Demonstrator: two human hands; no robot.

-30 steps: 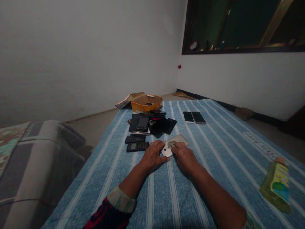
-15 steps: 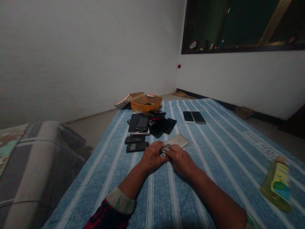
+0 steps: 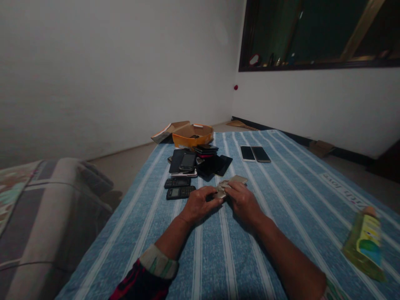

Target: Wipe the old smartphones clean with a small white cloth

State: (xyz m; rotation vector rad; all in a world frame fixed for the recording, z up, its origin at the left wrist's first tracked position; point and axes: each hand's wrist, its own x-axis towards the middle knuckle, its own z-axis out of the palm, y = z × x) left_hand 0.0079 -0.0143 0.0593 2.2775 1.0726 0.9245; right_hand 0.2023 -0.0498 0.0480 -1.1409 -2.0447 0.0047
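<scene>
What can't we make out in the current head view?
All head view:
- Silver phone: near end covered by cloth, left hand and right hand.
- Cloth: full shape hidden by the right hand's fingers.
- Phone pile: exact count lost to overlap.
- Orange box: floor mostly hidden by its front wall.
- Container label: wording too small and blurred.
- Right sleeve: cut off by bottom edge.

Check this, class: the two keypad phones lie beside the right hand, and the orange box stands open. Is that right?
Not the right hand: the head view shows the two keypad phones beside the left hand; the orange box stands open.
</scene>
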